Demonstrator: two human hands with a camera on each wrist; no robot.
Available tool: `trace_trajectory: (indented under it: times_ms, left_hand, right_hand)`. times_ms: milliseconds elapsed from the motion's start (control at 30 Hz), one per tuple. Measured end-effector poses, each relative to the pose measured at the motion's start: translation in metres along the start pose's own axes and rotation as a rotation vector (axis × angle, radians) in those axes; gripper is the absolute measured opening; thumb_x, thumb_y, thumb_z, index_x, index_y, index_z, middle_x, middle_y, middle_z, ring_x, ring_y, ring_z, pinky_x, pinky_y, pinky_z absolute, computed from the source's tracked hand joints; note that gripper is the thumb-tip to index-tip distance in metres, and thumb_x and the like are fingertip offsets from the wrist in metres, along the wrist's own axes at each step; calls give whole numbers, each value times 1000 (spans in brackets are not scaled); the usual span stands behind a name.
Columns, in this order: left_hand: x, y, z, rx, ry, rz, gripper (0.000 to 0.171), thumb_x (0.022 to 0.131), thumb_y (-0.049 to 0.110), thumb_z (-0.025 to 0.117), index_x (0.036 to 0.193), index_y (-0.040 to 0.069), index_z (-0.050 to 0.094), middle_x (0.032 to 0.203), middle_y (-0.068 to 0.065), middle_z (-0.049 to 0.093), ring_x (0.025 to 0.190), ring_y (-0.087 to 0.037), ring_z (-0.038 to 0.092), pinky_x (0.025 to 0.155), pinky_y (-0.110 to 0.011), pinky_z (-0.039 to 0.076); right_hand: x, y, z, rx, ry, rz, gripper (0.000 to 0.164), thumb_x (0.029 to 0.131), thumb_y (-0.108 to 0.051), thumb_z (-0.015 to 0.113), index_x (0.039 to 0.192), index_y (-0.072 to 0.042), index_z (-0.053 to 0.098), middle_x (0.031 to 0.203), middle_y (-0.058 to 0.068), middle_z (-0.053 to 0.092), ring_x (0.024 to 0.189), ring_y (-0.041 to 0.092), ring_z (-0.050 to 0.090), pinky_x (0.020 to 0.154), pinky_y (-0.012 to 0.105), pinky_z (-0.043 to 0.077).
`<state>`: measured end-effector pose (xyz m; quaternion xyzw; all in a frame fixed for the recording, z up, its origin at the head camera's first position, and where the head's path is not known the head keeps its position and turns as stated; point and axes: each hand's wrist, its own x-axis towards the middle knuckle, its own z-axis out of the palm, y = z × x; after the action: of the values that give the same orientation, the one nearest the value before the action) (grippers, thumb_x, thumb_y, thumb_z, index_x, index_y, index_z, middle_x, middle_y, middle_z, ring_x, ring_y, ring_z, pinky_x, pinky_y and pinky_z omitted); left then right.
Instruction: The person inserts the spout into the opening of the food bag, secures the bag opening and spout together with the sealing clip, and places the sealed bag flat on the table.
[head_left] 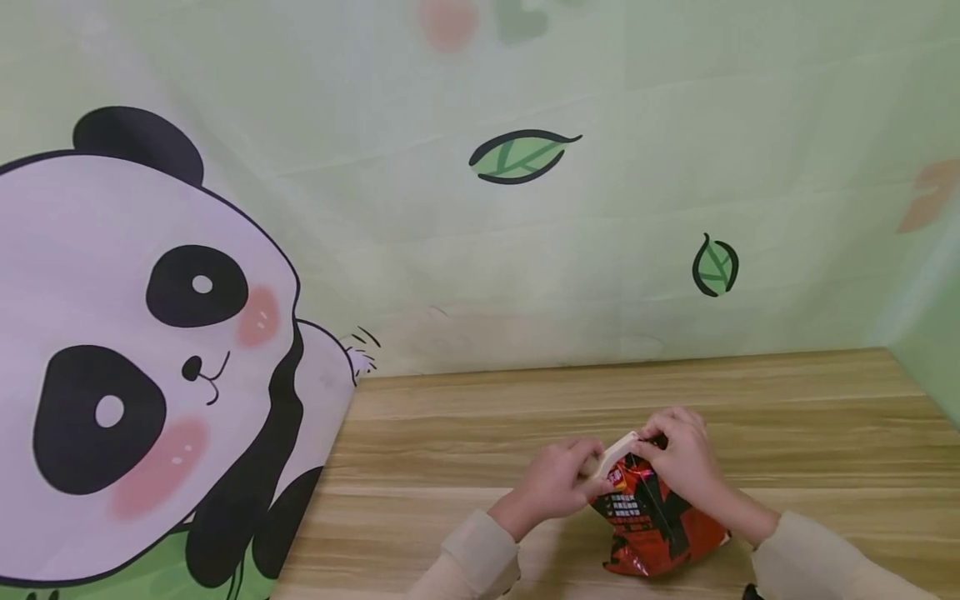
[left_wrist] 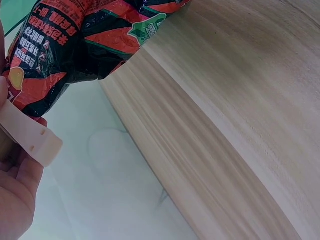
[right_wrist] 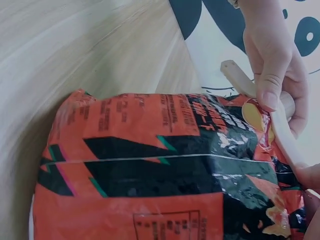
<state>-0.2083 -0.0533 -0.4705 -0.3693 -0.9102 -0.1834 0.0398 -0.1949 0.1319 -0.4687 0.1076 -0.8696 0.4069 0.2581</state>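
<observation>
A red and black snack bag (head_left: 652,533) stands tilted over the wooden table, its top edge toward the far side. Along that top edge lies a white bag clip (head_left: 617,452). My left hand (head_left: 555,482) grips the clip at its left part, thumb on the near side; a round, cylindrical piece shows beside these fingers in the right wrist view. One clip end (left_wrist: 46,145) with two small slots sticks out past the left hand. My right hand (head_left: 684,454) pinches the clip's other end together with the bag's top corner; its fingertips are partly cut off in the right wrist view.
The wood-grain table (head_left: 450,433) runs back to a pale green wall cloth (head_left: 600,317) printed with leaves. A large printed panda (head_left: 225,208) covers the cloth at the left. A small black object (head_left: 752,592) peeks in at the bottom edge.
</observation>
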Motion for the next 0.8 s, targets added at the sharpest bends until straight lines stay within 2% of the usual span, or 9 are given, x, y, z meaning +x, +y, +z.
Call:
trace_trajectory:
  times_ms: [167,267,367,567,800]
  left_hand:
    - [0,0,1,3,-4,-6,32,79,40,62,99,17,52,80,6,55,63,-2,45,53,-11,34]
    - [0,1,1,5,-21,-17,32,80,42,60,99,17,51,79,7,54,61,-2,44,51,-11,32]
    - [0,1,1,10,-32,-21,34,80,42,60,101,17,52,82,6,55,63,-2,45,52,-11,33]
    - [0,1,1,-8,-44,-27,34,80,40,61,103,17,52,85,6,56,66,-1,46,55,-11,35]
    - [1,2,1,-26,-48,-40,30,80,39,61,100,18,52,78,8,53,60,-1,43,50,-11,32]
  right_hand:
    - [2,0,-5,5,-130,77,16,63,-3,75,70,-5,60,75,8,59,86,27,47,83,44,25]
    - [3,1,-7,-9,-189,68,18,66,-5,73,82,-1,64,75,7,61,86,26,48,87,47,24]
    - [4,2,-8,-38,-225,23,22,68,-5,72,89,-2,67,78,6,63,84,25,50,88,50,24]
    - [5,1,-9,-67,-238,-16,15,67,-3,72,80,-7,67,75,2,63,81,21,50,88,48,26]
    - [3,-1,-6,-90,-174,-56,15,65,-1,73,78,-5,67,77,5,66,82,24,53,88,48,25]
